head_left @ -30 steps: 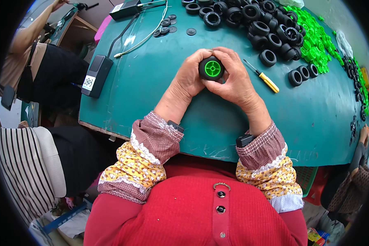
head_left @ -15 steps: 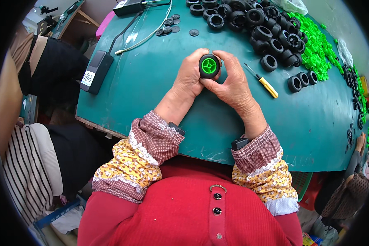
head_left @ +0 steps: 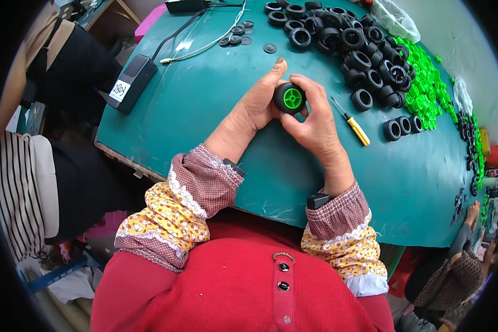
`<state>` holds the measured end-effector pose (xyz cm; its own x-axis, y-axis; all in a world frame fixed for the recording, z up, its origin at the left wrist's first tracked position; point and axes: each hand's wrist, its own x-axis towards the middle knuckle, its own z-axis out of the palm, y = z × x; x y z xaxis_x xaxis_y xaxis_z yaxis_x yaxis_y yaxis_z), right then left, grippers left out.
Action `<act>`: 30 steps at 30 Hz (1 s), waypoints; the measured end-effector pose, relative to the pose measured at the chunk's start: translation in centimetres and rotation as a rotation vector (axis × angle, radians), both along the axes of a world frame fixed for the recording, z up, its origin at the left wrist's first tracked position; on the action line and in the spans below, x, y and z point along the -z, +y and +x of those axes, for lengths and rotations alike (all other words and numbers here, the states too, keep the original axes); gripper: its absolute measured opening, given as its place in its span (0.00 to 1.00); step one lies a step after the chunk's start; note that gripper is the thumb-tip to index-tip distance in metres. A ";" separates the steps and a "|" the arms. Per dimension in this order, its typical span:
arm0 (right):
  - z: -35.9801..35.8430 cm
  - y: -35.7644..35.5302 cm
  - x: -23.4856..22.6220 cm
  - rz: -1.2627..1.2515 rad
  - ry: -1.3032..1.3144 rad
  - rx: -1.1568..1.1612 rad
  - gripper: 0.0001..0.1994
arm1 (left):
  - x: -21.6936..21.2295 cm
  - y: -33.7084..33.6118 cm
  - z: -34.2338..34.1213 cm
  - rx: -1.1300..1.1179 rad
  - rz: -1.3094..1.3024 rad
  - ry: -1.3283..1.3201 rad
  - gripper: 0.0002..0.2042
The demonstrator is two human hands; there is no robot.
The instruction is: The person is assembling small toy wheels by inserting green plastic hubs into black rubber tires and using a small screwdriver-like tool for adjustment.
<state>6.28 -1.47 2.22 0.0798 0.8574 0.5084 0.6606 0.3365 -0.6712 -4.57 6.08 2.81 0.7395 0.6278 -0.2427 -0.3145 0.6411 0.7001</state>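
Observation:
Both my hands meet over the green table around a small toy wheel (head_left: 291, 99), a black tyre with a bright green spoked rim facing up. My right hand (head_left: 317, 123) grips its right side between curved fingers and thumb. My left hand (head_left: 258, 100) is closed against the left side, its thumb raised off the tyre and its other fingers mostly hidden behind it. A screwdriver (head_left: 355, 126) with a yellow handle lies just right of my right hand. Three black tyres (head_left: 404, 128) stand in a row beyond it.
A large heap of black tyres (head_left: 354, 41) borders a pile of green rims (head_left: 423, 83) at the far right. Black discs (head_left: 236, 39) and a pale cord (head_left: 202, 51) lie at the back left, near a black box (head_left: 131, 83). People sit at both sides.
My left thumb has lifted away from the tyre. The wheel has tilted toward the right, still between my hands. The whole view has shifted slightly.

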 end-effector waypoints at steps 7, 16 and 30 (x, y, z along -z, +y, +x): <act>-0.5 -0.2 -0.6 -0.181 0.143 0.058 0.26 | 1.5 0.4 0.3 -0.046 -0.005 -0.061 0.18; -0.6 0.1 0.1 -0.024 0.029 0.080 0.30 | 1.1 0.0 0.0 -0.086 0.037 -0.045 0.10; 0.9 0.2 0.6 -0.030 -0.031 -0.045 0.27 | 0.6 -0.4 0.5 -0.035 -0.020 -0.005 0.17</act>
<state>7.19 -1.30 1.62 0.0249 0.8748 0.4838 0.6660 0.3464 -0.6606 -4.10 5.65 2.17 0.7183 0.6487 -0.2515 -0.3408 0.6433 0.6856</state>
